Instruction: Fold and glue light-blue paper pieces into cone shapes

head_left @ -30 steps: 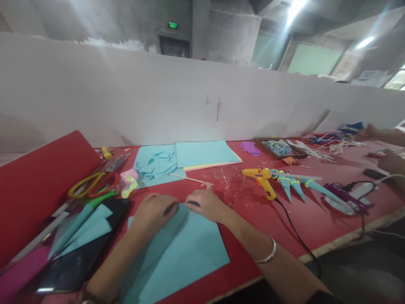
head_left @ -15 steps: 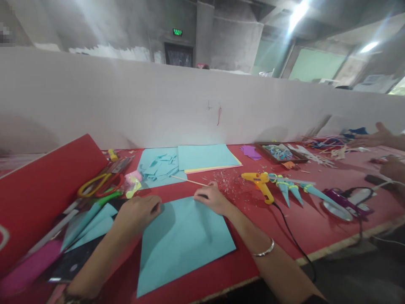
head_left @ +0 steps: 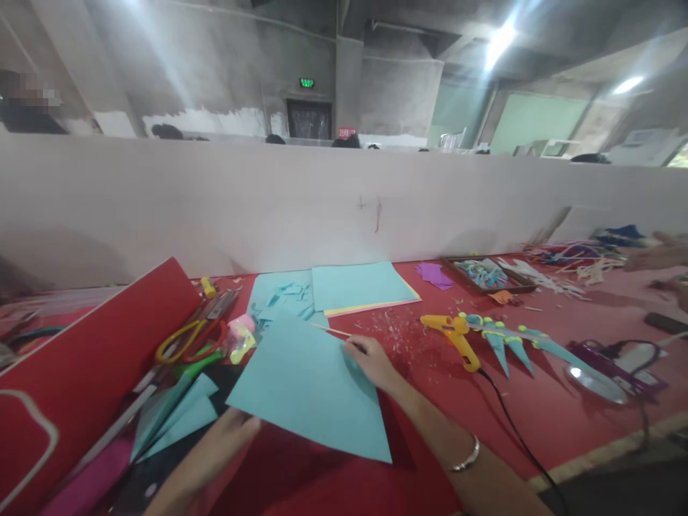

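Lifting off the red table [head_left: 537,401] now — flat a second ago — the blue sheet [head_left: 309,390] hangs pinched between right hand [head_left: 370,360] and left hand [head_left: 228,437]; both fingers closed on its edges.

Red-covered table [head_left: 537,408], long, backed by a pale partition. Left end: a red board [head_left: 91,344] leaning at a tilt, with yellow-handled scissors [head_left: 180,335], red-handled scissors [head_left: 207,337] and a yellow marker [head_left: 208,287] beside it; folded light-blue papers [head_left: 177,416] on a dark tablet. Centre back: a stack of light-blue sheets [head_left: 360,284] over a yellow one, with blue paper scraps [head_left: 287,297] just left of it. A thin wooden stick [head_left: 330,330] lies in front, white shreds near it. Right of centre: yellow glue gun [head_left: 454,335], black cord trailing off the edge, touching a row of blue paper cones [head_left: 510,344]. Behind: purple paper [head_left: 433,274], a brown tray [head_left: 486,276] of bits. Far right: a purple tool [head_left: 618,362], strips of cuttings.
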Tool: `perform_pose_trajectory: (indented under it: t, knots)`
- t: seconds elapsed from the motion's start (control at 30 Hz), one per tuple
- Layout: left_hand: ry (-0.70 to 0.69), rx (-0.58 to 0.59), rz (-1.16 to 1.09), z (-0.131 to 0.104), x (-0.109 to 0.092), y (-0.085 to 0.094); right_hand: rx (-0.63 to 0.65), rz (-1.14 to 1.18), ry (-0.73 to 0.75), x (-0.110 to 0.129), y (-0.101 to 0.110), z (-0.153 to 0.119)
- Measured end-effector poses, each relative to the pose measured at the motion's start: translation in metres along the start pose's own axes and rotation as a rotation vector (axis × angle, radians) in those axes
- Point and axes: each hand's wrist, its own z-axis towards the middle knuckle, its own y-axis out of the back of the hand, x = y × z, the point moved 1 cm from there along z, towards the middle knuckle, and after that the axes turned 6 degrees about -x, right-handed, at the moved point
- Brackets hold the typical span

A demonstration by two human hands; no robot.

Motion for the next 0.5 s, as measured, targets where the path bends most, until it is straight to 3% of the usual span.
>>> perform_pose_trajectory:
  t: [0.03, 0.1, 0.23, 0.37, 0.43, 0.5]
  knots:
    - [-0.001, 0.096, -0.033, -0.002, -0.001, -0.008, -0.011, -0.004, -0.008, 0.0, -0.003, -0.001]
    - [-0.007, 0.16, -0.057, -0.004, -0.007, -0.021, -0.03, -0.019, -0.019, 0.001, -0.006, -0.002]
    - [0.034, -0.017, 0.047, -0.001, -0.024, -0.033, -0.067, -0.071, -0.02, 0.008, -0.008, -0.004]
    - [0.06, -0.136, 0.081, 0.002, -0.034, -0.035, -0.24, -0.148, 0.124, 0.04, -0.003, -0.011]
    - [0.023, -0.098, 0.039, 0.001, -0.04, -0.038, -0.144, -0.044, 0.188, 0.063, -0.002, -0.019]
    - [-0.018, -0.027, -0.017, -0.002, -0.047, -0.04, 0.144, 0.135, 0.146, 0.086, -0.002, -0.029]
